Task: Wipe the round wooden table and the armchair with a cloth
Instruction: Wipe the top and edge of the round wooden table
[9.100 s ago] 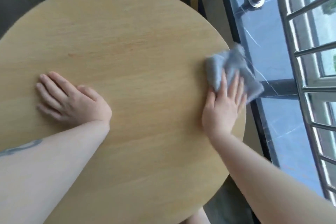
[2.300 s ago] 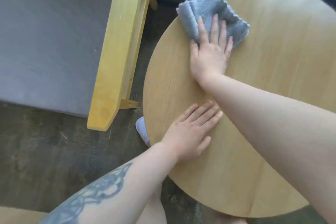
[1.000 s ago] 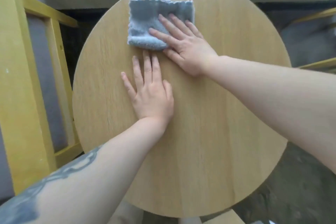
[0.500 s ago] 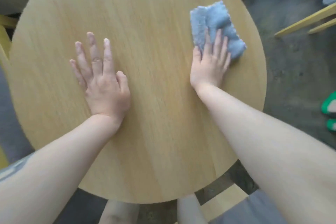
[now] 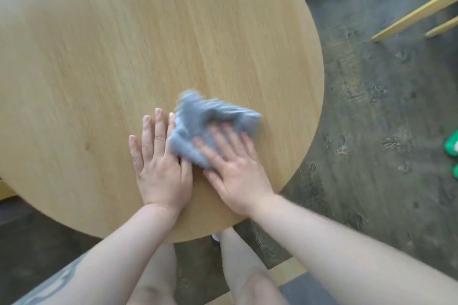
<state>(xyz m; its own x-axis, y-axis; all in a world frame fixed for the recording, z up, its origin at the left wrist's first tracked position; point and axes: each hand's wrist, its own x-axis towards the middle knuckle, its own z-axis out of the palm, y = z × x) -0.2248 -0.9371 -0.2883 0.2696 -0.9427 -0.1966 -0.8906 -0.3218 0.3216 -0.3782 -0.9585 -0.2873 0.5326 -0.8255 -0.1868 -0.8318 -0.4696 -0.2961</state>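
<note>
The round wooden table fills most of the view. A crumpled grey cloth, blurred by motion, lies on its near right part. My right hand presses flat on the cloth's near edge, fingers spread over it. Flat on the wood sits my left hand, its fingers touching the cloth's left side. The armchair shows only as a wooden bar with a grey cushion at the bottom, behind my legs.
Yellow wooden rails of another chair cross the upper right over the dark mottled floor. Green slippers lie at the right edge. My bare legs stand against the table's near rim.
My right hand has dragged the cloth from the far right of the table toward the near edge. My left hand has shifted right and nearer, ending beside the cloth.
</note>
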